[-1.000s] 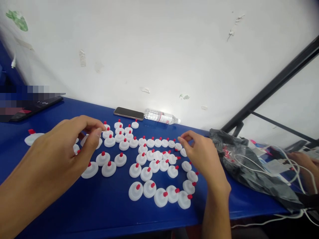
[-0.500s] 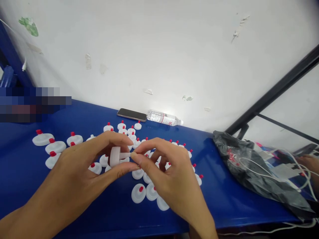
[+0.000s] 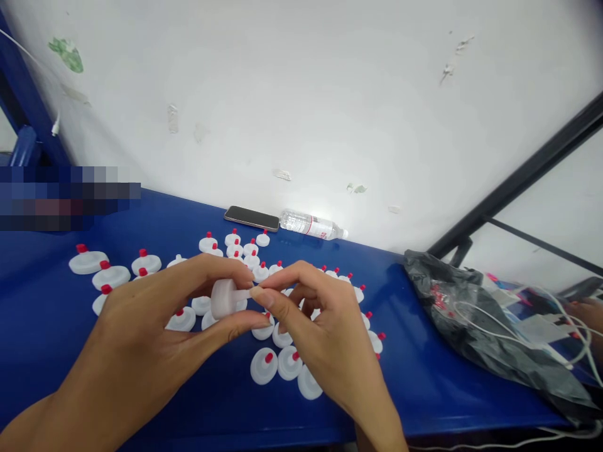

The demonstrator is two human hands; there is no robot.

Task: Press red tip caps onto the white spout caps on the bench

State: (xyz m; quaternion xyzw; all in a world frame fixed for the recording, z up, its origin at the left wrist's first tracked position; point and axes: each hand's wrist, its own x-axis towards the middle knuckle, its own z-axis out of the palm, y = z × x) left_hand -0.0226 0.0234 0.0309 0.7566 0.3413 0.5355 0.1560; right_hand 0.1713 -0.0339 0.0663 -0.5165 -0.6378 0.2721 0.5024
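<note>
Above the blue table, my left hand (image 3: 155, 333) curls its thumb and fingers around a white plastic nozzle lid (image 3: 223, 299), a squeeze-bottle top lying on its side. The lid's thin spout points right. At the spout's tip, my right hand (image 3: 311, 326) pinches with thumb and forefinger; whatever lies under those fingertips is hidden. Below and around both hands stand several similar white lids (image 3: 264, 366) with small red tips, partly covered by the hands. One lid (image 3: 177, 260) behind my left hand shows a white spout top with no red on it.
Against the wall lie a phone (image 3: 252, 218) and a clear plastic bottle (image 3: 313, 225) on its side. At the right, a dark plastic bag (image 3: 438, 282) bears small red pieces (image 3: 440, 297) and white cables. Another person's hand (image 3: 586, 314) shows at the right edge.
The held lid has turned slightly, showing more of its side wall. Both hands keep their grip, and the whole view has shifted a little.
</note>
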